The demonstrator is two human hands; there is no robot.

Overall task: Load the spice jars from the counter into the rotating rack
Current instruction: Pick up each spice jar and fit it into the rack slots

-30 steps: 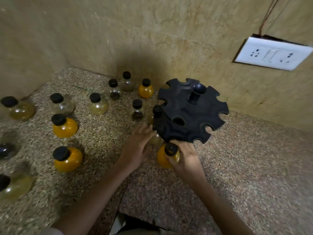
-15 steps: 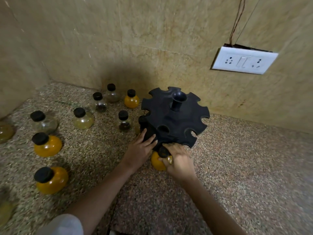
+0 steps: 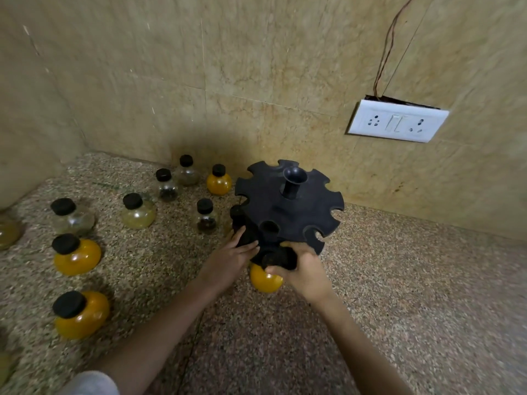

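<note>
The black rotating rack stands on the speckled counter, its notched top disc facing me. My right hand is shut on an orange jar with a black cap, pressed against the rack's lower near edge. My left hand rests flat on the rack's left side, fingers spread. Another black cap shows at the rack's left rim. Several round jars with black caps stand to the left, among them an orange one and a pale one.
Tiled walls meet in a corner behind the jars. A white socket plate with a hanging wire is on the wall right of the rack. Bare counter stretches to the right and front. A grey sleeve shows at the bottom left.
The view has shifted so the rack sits more central. The orange jar in my right hand has moved in under the rack's near edge; my left hand stays on the rack.
</note>
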